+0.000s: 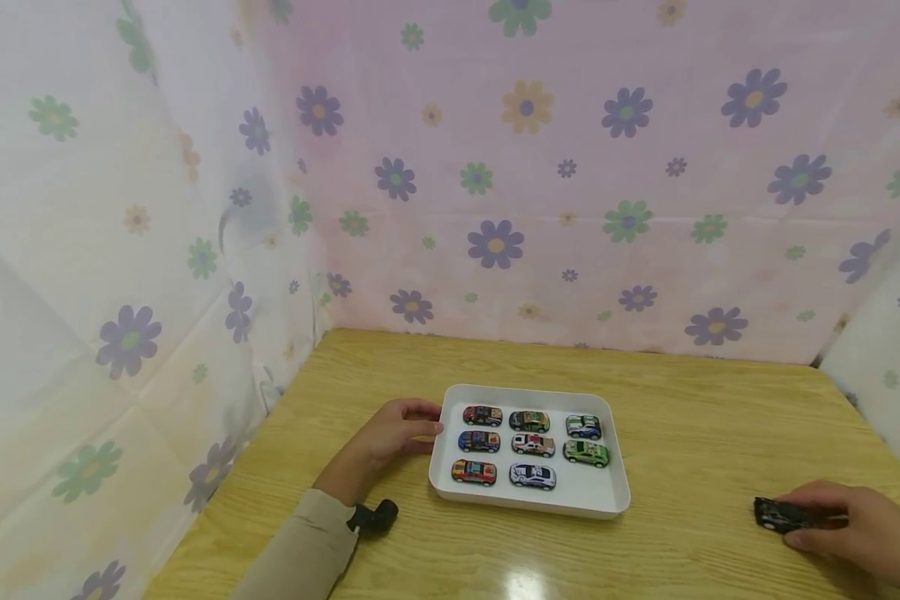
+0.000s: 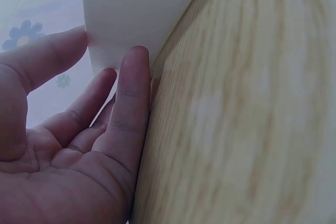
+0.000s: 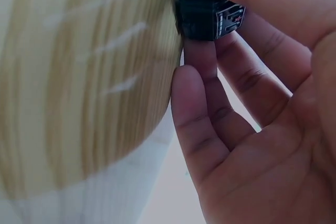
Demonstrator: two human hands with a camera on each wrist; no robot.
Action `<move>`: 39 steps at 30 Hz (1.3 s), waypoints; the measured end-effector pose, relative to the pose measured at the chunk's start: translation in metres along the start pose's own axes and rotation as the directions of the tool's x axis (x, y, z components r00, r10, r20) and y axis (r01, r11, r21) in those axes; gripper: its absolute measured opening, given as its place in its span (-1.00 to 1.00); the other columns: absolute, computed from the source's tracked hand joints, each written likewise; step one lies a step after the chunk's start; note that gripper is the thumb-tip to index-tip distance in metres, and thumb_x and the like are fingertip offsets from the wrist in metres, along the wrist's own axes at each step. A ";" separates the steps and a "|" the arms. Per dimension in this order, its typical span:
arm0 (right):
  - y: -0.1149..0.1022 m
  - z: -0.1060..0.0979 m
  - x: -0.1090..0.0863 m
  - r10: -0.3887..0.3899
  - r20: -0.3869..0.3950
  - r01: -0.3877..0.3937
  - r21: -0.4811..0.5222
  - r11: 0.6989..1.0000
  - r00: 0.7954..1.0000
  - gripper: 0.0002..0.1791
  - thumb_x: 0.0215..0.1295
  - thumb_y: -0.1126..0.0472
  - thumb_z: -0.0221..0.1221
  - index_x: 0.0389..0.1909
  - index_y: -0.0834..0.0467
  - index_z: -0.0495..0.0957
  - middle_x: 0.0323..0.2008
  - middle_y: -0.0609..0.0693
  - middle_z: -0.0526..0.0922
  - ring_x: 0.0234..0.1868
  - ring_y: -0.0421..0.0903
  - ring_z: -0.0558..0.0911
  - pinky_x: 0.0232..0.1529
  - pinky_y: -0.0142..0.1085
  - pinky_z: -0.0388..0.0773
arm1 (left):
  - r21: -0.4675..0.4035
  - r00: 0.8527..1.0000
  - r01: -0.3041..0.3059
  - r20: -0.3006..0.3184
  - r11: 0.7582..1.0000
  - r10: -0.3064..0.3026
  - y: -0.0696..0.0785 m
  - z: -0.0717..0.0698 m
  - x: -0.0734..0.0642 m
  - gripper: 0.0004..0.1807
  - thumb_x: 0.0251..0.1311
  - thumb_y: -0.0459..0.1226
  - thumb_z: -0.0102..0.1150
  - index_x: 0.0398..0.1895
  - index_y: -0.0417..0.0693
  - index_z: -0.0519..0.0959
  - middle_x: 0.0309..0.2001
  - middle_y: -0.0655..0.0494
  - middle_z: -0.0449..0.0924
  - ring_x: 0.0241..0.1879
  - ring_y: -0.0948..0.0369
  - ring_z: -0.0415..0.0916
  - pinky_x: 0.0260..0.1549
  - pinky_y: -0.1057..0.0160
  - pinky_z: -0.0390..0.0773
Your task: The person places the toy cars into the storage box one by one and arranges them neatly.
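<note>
A shallow white tray point(image 1: 585, 500) rests on the table, holding several small toy cars in three columns. Red-and-yellow point(image 1: 474, 472) and white point(image 1: 532, 476) cars lie nearest the front; a green car point(image 1: 587, 453) sits in the right column. At the tray's left side, my left hand point(image 1: 397, 433) touches rim and outer wall with fairly straight fingers; the left wrist view shows its fingertips point(image 2: 135, 59) against the wall. Far to the right, my right hand point(image 1: 858, 525) pinches a black toy car point(image 1: 780, 515) between thumb and fingers, at the table surface. The fingers partly cover that car.
The wooden table point(image 1: 690, 433) reaches back to a flower-patterned curtain point(image 1: 570, 208), with a similar sheet point(image 1: 120, 250) along the left side. A black wrist device point(image 1: 377, 517) sits by the left sleeve point(image 1: 300, 546). Bare wood separates the tray from the right hand.
</note>
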State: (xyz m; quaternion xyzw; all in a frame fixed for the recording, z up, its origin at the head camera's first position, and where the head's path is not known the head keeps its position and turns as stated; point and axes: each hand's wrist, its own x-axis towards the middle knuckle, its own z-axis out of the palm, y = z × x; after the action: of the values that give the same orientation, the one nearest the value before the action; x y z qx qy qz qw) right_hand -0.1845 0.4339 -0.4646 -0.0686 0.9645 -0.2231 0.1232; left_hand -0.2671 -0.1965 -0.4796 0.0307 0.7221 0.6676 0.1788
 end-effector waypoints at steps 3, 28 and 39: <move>-0.005 0.001 0.003 -0.007 0.000 0.007 -0.006 1.000 1.000 -0.42 0.10 -0.11 0.51 0.06 0.14 0.72 -0.03 0.07 0.74 -0.28 -0.44 0.61 -0.29 -0.39 0.70 | -0.009 1.000 -0.005 0.002 1.000 0.005 0.000 0.000 0.000 -0.49 0.30 -0.31 0.36 0.26 -0.36 0.51 0.18 -0.22 0.59 0.02 0.06 0.68 -0.01 0.03 0.76; -0.075 -0.013 0.027 -0.209 -0.146 0.202 -0.064 0.977 0.967 -0.43 0.11 -0.20 0.48 0.09 -0.01 0.70 0.05 0.04 0.72 -0.20 -0.35 0.65 -0.30 -0.41 0.65 | -0.025 1.000 0.009 -0.013 1.000 -0.010 -0.002 0.001 0.003 -0.52 0.29 -0.34 0.36 0.24 -0.34 0.53 0.17 -0.20 0.60 0.02 0.07 0.67 0.00 0.03 0.75; -0.129 -0.029 0.044 -0.332 -0.208 0.331 -0.038 0.943 0.920 -0.49 0.18 -0.17 0.45 0.11 -0.06 0.69 0.00 -0.10 0.69 -0.17 -0.37 0.62 -0.27 -0.40 0.64 | -0.026 1.000 0.011 -0.011 1.000 -0.011 -0.002 0.000 0.001 -0.53 0.30 -0.34 0.35 0.23 -0.35 0.53 0.15 -0.19 0.61 0.01 0.08 0.67 -0.01 0.03 0.76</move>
State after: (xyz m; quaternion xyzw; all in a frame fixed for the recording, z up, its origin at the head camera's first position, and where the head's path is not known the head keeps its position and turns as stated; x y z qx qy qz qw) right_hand -0.2241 0.3224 -0.3907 -0.2068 0.9468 -0.2459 -0.0195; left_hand -0.2675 -0.1967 -0.4819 0.0208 0.7145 0.6760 0.1791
